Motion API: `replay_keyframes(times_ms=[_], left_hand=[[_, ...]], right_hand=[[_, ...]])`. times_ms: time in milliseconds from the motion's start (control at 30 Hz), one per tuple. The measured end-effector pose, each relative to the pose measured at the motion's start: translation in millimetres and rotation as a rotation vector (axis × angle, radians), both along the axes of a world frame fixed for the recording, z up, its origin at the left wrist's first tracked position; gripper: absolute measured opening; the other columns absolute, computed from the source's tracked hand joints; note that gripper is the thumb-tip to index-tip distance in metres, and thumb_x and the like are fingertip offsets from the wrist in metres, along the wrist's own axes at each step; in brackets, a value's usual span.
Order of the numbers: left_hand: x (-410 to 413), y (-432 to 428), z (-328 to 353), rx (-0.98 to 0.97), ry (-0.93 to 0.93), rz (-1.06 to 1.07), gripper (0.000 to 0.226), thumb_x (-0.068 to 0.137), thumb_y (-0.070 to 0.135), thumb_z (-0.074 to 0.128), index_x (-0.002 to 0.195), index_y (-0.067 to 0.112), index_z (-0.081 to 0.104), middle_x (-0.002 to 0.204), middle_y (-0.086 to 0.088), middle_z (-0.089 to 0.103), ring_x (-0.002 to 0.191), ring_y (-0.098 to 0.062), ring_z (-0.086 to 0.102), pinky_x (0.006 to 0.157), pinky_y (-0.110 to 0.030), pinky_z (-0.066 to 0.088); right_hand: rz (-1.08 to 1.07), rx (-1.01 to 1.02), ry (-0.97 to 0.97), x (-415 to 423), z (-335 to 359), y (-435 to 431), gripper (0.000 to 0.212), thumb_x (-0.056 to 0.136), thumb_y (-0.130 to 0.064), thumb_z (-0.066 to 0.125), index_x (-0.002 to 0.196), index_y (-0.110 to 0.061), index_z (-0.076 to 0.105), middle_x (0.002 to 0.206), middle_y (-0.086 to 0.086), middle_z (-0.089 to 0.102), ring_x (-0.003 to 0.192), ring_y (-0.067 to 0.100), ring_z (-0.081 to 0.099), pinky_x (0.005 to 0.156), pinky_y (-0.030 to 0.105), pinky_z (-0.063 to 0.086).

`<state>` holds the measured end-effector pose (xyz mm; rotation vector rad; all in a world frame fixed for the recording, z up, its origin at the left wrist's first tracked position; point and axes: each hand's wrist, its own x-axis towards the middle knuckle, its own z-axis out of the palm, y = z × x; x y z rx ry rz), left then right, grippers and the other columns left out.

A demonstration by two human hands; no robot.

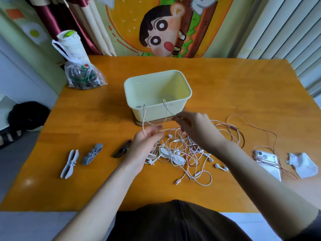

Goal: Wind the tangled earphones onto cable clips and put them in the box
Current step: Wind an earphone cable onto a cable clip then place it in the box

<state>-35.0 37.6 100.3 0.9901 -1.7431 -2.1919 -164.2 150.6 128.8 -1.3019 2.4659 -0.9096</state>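
Fingers of left hand (147, 142) and right hand (193, 127) pinch one cord (143, 117), holding its loops above the tangle (182, 146) beneath them, apparently to free it for winding.

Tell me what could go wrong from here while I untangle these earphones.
The left hand and right hand hold one cable that runs into the tangle; pulling hard may tighten its knots. A pink cable lies across the phone; tugging the heap could drag the phone along.
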Motion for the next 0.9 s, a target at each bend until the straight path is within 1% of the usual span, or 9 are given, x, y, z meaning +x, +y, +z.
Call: replay_keyframes(times_ms=[133, 233, 367, 500, 600, 700, 767, 833, 900], left_hand=[[-7, 12, 9, 0.014, 0.041, -0.002, 0.016, 0.093, 0.021, 0.060, 0.103, 0.014, 0.069, 0.054, 0.016, 0.051, 0.051, -0.002, 0.037, 0.047, -0.010, 0.030], [-6, 12, 9, -0.012, -0.039, 0.036, 0.015, 0.092, 0.021, 0.061, 0.090, 0.009, 0.069, 0.046, 0.016, 0.050, 0.043, 0.000, 0.041, 0.046, -0.011, 0.031], [-3, 16, 6, -0.050, -0.089, 0.022, 0.018, 0.091, 0.023, 0.062, 0.087, 0.007, 0.070, 0.044, 0.015, 0.052, 0.042, 0.003, 0.045, 0.049, -0.011, 0.034], [-3, 5, 0, -0.131, -0.085, 0.154, 0.018, 0.092, 0.023, 0.062, 0.088, 0.007, 0.068, 0.047, 0.017, 0.052, 0.046, 0.004, 0.046, 0.059, -0.016, 0.041], [-2, -5, -3, -0.145, -0.054, 0.228, 0.015, 0.091, 0.022, 0.063, 0.086, 0.009, 0.067, 0.054, 0.018, 0.060, 0.050, 0.008, 0.052, 0.058, -0.008, 0.045], [-1, -6, -3, -0.149, -0.032, 0.238, 0.014, 0.092, 0.023, 0.062, 0.082, 0.013, 0.065, 0.056, 0.017, 0.060, 0.050, 0.008, 0.052, 0.060, -0.008, 0.043], [-2, -8, -4, -0.178, -0.011, 0.278, 0.013, 0.092, 0.020, 0.060, 0.081, 0.015, 0.065, 0.064, 0.011, 0.061, 0.052, 0.008, 0.053, 0.059, -0.007, 0.042], [-3, -12, -3, -0.250, -0.009, 0.310, 0.016, 0.093, 0.019, 0.060, 0.077, 0.017, 0.063, 0.069, 0.007, 0.061, 0.052, 0.009, 0.053, 0.055, -0.006, 0.041], [-2, -16, -3, -0.294, -0.006, 0.326, 0.018, 0.094, 0.019, 0.058, 0.076, 0.018, 0.061, 0.071, 0.005, 0.061, 0.052, 0.008, 0.052, 0.053, -0.006, 0.040]], right_hand=[[0.091, 0.128, -0.034, 20, -11, -2, 0.030, 0.092, -0.024, 0.058, 0.118, -0.011, 0.048, 0.072, -0.001, 0.071, 0.068, 0.019, 0.061, 0.067, 0.034, 0.047], [0.127, 0.086, -0.060, 29, -18, 0, 0.035, 0.089, -0.018, 0.062, 0.115, -0.008, 0.042, 0.075, 0.001, 0.071, 0.062, 0.019, 0.054, 0.064, 0.037, 0.044], [0.185, -0.014, -0.092, 37, -28, 6, 0.038, 0.087, -0.016, 0.064, 0.116, -0.007, 0.041, 0.080, 0.002, 0.071, 0.061, 0.021, 0.053, 0.060, 0.030, 0.039], [0.197, -0.067, -0.202, 32, -40, 11, 0.039, 0.092, -0.011, 0.057, 0.127, -0.010, 0.040, 0.079, -0.005, 0.066, 0.065, 0.008, 0.055, 0.067, 0.026, 0.045], [0.168, -0.083, -0.184, 24, -51, 18, 0.042, 0.094, -0.012, 0.054, 0.132, -0.017, 0.037, 0.085, -0.006, 0.059, 0.076, 0.012, 0.059, 0.073, 0.033, 0.049], [0.165, -0.123, -0.188, 24, -56, 23, 0.041, 0.095, -0.016, 0.053, 0.132, -0.021, 0.035, 0.089, -0.009, 0.056, 0.079, 0.008, 0.056, 0.073, 0.029, 0.049], [0.100, -0.211, -0.178, 26, -60, 22, 0.041, 0.093, -0.014, 0.056, 0.128, -0.015, 0.035, 0.088, -0.016, 0.053, 0.078, 0.007, 0.056, 0.070, 0.022, 0.048], [-0.076, -0.259, -0.170, 19, -65, 21, 0.034, 0.091, -0.014, 0.059, 0.119, -0.009, 0.039, 0.083, -0.015, 0.053, 0.074, 0.008, 0.056, 0.067, 0.017, 0.046], [-0.164, -0.106, -0.190, 6, -73, 24, 0.021, 0.092, -0.018, 0.059, 0.108, -0.011, 0.048, 0.077, -0.010, 0.056, 0.068, 0.006, 0.055, 0.062, 0.018, 0.044]])
